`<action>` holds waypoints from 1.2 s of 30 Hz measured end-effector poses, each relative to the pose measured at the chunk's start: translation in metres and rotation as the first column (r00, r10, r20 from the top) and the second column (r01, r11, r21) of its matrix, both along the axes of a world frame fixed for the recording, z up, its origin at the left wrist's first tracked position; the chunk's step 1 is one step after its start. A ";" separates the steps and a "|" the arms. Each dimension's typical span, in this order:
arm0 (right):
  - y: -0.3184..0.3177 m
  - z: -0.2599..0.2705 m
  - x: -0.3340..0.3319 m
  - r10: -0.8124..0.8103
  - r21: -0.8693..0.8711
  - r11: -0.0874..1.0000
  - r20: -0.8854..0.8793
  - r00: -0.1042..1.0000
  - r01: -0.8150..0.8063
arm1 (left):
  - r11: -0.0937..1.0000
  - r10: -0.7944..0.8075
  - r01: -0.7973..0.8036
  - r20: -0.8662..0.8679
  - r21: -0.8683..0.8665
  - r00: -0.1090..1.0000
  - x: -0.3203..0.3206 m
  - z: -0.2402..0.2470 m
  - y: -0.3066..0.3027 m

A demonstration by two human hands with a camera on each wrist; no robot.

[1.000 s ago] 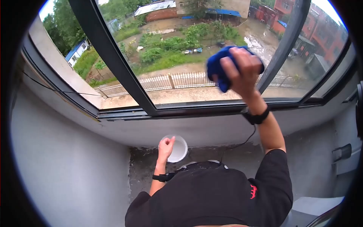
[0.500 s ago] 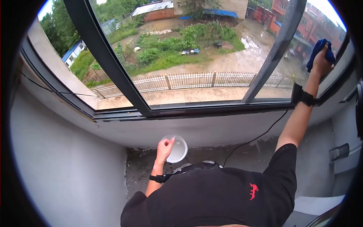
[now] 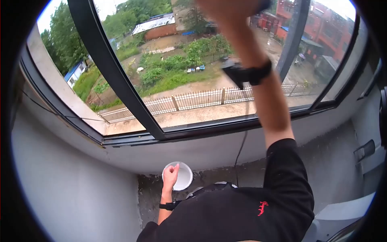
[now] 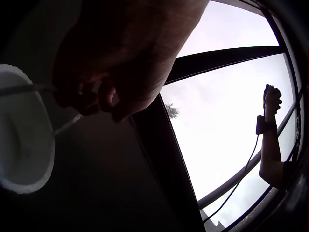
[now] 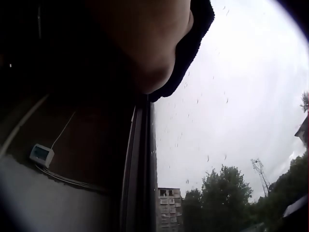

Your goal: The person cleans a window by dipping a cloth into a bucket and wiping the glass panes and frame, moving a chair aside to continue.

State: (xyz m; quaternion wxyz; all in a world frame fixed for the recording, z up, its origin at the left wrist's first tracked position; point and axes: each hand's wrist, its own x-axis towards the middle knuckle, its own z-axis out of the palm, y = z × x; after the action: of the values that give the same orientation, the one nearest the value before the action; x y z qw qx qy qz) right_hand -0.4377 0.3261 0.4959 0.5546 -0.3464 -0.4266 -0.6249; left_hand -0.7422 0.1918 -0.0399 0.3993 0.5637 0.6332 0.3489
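Observation:
My left hand (image 3: 170, 177) is low, over the left side of a white bucket (image 3: 185, 177). In the left wrist view its fingers curl round the bucket's thin handle (image 4: 24, 89), and the bucket hangs open-topped beside them. High at the window, my right hand (image 3: 229, 7) is blurred and partly cut off by the top of the head view. It grips a dark blue cloth (image 3: 264, 5), whose edge (image 5: 199, 43) lies along the glass in the right wrist view. Drops speckle that pane (image 5: 217, 111).
Dark frame bars (image 3: 109, 60) divide the window above a low grey wall (image 3: 137, 155). A black cable (image 3: 241, 151) hangs from the right wrist camera. At the right stands a pale object (image 3: 342, 211). Outside are a fence (image 3: 201, 99) and a garden.
My right hand swept the cloth from mid-window to the far right pane, then back left and higher. My left hand stays with the bucket; the head view has shifted slightly.

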 end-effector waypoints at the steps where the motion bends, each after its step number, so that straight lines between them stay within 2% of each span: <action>1: 0.000 -0.005 -0.031 -0.005 -0.044 0.999 0.053 0.999 0.008 | 1.000 0.004 -0.004 0.010 0.008 1.000 -0.003 0.001 -0.001; 2: 0.036 -0.018 -0.062 0.077 -0.043 0.996 0.067 0.995 -0.074 | 0.999 -0.002 0.003 -0.030 0.050 1.000 -0.009 -0.002 0.001; 3: 0.063 -0.019 -0.094 0.154 -0.036 0.988 0.094 0.984 -0.151 | 0.999 -0.001 0.000 0.028 0.041 1.000 -0.012 -0.002 0.001; 5: 0.051 -0.025 -0.148 0.282 -0.147 0.955 0.165 0.945 -0.259 | 0.998 0.055 -0.055 -0.023 0.037 0.998 -0.023 -0.017 0.006; 6: 0.057 -0.026 -0.170 0.313 -0.070 0.949 0.151 0.938 -0.306 | 0.998 0.059 -0.059 -0.002 0.029 0.998 -0.022 -0.007 0.005; 7: 0.051 -0.021 -0.180 0.334 -0.033 0.942 0.131 0.933 -0.333 | 0.997 0.071 -0.071 0.018 0.022 0.997 -0.024 0.006 0.002; 9: 0.045 -0.026 -0.166 0.337 -0.182 0.933 0.150 0.929 -0.309 | 0.997 0.071 -0.071 0.006 0.017 0.997 -0.026 0.015 0.004; 11: 0.049 -0.028 -0.144 0.297 -0.142 0.952 0.222 0.929 -0.270 | 0.997 0.076 -0.076 -0.005 0.001 0.997 -0.027 0.012 0.002; 13: 0.053 -0.028 -0.112 0.167 -0.053 0.986 0.293 0.941 -0.159 | 0.999 0.028 -0.028 -0.010 0.028 1.000 -0.024 0.001 0.006; 15: 0.046 -0.023 -0.073 0.089 -0.057 0.996 0.304 0.948 -0.075 | 0.999 0.010 -0.010 -0.009 0.031 1.000 -0.021 -0.007 0.009; 17: 0.031 -0.012 -0.021 0.107 -0.149 0.986 0.259 0.960 -0.069 | 1.000 -0.002 0.002 -0.007 0.031 1.000 -0.014 -0.008 0.009; 19: 0.023 0.010 0.025 0.037 0.053 0.998 0.094 0.995 -0.043 | 0.999 -0.014 0.015 -0.018 0.028 1.000 -0.005 -0.003 0.009; 21: -0.021 0.023 0.083 0.032 0.069 0.997 0.060 0.998 -0.037 | 1.000 -0.025 0.024 0.008 0.019 1.000 0.001 0.002 0.008; 22: -0.029 0.026 0.110 -0.040 0.069 0.997 -0.002 0.999 0.041 | 0.999 -0.040 0.039 0.034 0.012 0.999 0.003 0.004 0.008; 23: -0.035 0.029 0.141 -0.055 0.092 0.994 0.014 0.998 0.053 | 0.999 -0.037 0.037 0.031 0.013 0.999 0.005 0.006 0.007; 24: -0.039 0.028 0.169 -0.025 0.101 0.995 -0.040 0.999 0.029 | 0.999 -0.033 0.033 0.018 0.006 0.999 0.007 0.006 0.007; 25: -0.042 0.027 0.195 -0.006 0.065 0.998 -0.199 0.980 0.019 | 1.000 -0.029 0.029 0.007 -0.001 1.000 0.009 0.007 0.007; 26: -0.044 0.028 0.232 0.031 0.082 0.997 -0.246 0.969 -0.011 | 1.000 -0.030 0.030 0.008 -0.001 1.000 0.011 0.009 0.006; 27: -0.040 0.028 0.282 0.002 0.036 0.999 -0.354 0.935 0.012 | 1.000 -0.031 0.031 0.022 -0.004 0.999 0.014 0.011 0.004; 28: -0.038 0.025 0.313 -0.061 0.128 0.983 -0.458 0.887 0.134 | 0.999 -0.033 0.034 0.036 -0.006 0.999 0.017 0.012 0.004; 29: -0.042 0.023 0.340 -0.078 0.111 0.978 -0.585 0.807 0.175 | 0.999 -0.034 0.034 0.037 -0.005 0.999 0.020 0.009 0.004; 32: -0.063 0.005 0.402 -0.023 0.063 0.993 -0.722 0.692 0.099 | 0.999 -0.042 0.042 0.003 -0.015 0.999 0.023 0.004 0.003; 34: -0.072 -0.009 0.438 -0.118 -0.061 0.989 -0.873 0.474 0.133 | 0.998 -0.058 0.058 -0.004 -0.013 0.998 0.024 0.007 0.002; 35: -0.074 -0.015 0.454 -0.122 -0.066 0.989 -0.870 0.477 0.131 | 0.998 -0.056 0.056 0.000 -0.019 0.998 0.022 0.004 0.003; 36: -0.074 -0.022 0.468 -0.116 -0.066 0.988 -0.915 0.387 0.138 | 0.998 -0.053 0.054 0.020 -0.034 0.998 0.018 -0.002 0.004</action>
State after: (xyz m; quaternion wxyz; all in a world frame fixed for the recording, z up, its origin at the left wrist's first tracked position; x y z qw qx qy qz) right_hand 0.0308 0.2522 0.4743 0.6517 -0.6578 -0.0185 -0.3771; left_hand -0.7246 0.1958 -0.0420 0.4241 0.5701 0.6202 0.3324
